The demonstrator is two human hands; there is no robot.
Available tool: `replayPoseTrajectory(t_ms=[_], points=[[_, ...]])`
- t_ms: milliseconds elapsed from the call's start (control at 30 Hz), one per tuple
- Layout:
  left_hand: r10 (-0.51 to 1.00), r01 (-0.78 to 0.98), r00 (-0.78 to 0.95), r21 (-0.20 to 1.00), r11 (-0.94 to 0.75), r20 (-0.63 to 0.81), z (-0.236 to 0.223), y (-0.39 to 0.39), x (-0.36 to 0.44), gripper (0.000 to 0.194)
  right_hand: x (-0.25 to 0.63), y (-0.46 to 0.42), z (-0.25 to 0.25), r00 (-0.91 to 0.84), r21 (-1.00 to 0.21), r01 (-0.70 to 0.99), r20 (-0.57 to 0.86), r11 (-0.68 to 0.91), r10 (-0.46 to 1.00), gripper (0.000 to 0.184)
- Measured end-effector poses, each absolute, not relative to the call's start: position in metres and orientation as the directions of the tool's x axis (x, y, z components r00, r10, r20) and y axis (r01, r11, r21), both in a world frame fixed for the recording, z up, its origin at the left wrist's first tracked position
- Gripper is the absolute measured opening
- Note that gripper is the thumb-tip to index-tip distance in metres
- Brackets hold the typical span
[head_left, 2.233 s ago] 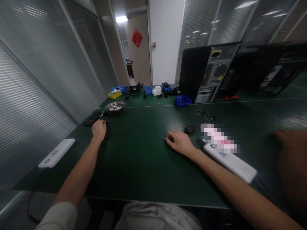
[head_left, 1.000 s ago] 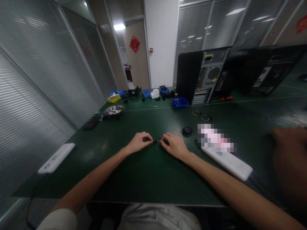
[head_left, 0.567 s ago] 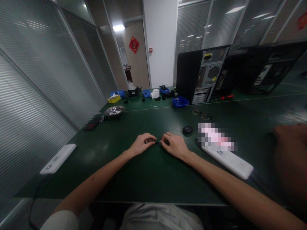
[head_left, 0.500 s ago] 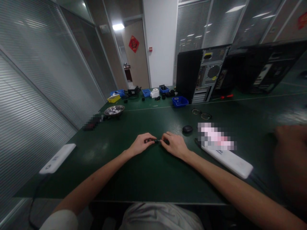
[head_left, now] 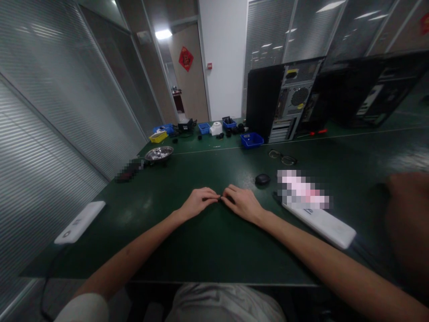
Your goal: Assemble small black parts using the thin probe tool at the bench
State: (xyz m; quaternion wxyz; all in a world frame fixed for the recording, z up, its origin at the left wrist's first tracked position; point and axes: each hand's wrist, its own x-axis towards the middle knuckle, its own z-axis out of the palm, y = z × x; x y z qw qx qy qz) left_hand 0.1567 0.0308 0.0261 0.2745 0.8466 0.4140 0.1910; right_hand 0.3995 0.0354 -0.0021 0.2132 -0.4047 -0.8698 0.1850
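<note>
My left hand [head_left: 200, 202] and my right hand [head_left: 244, 204] meet low over the green table [head_left: 197, 255], their fingertips almost touching. Between the fingertips is a small dark object [head_left: 220, 198], mostly covered by the fingers and too small to name. Both hands are closed in a pinch around it, thumb against fingers. A black computer mouse [head_left: 262, 180] lies to the right of my right hand.
White power strips lie at left [head_left: 80, 222] and right [head_left: 320, 224]. Glasses [head_left: 282, 157], a metal dish [head_left: 159, 154], a blue bin [head_left: 251, 140] and a computer tower [head_left: 264, 105] stand farther back. Another person's arm [head_left: 407, 214] rests at the right edge.
The fingers of both hands have drawn closer together, and less of the small dark object shows between them. The camera view has shifted slightly.
</note>
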Motion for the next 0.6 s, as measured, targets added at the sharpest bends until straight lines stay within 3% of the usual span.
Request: replayPoseTrajectory(t_ms=[600], points=[[0.745, 0.68, 0.667, 0.391, -0.62, 0.022, 0.033, 0.027, 0.162, 0.05, 0.41, 0.044, 0.003, -0.534, -0.486, 0.692, 0.153, 0.534, 0.831, 0.025]])
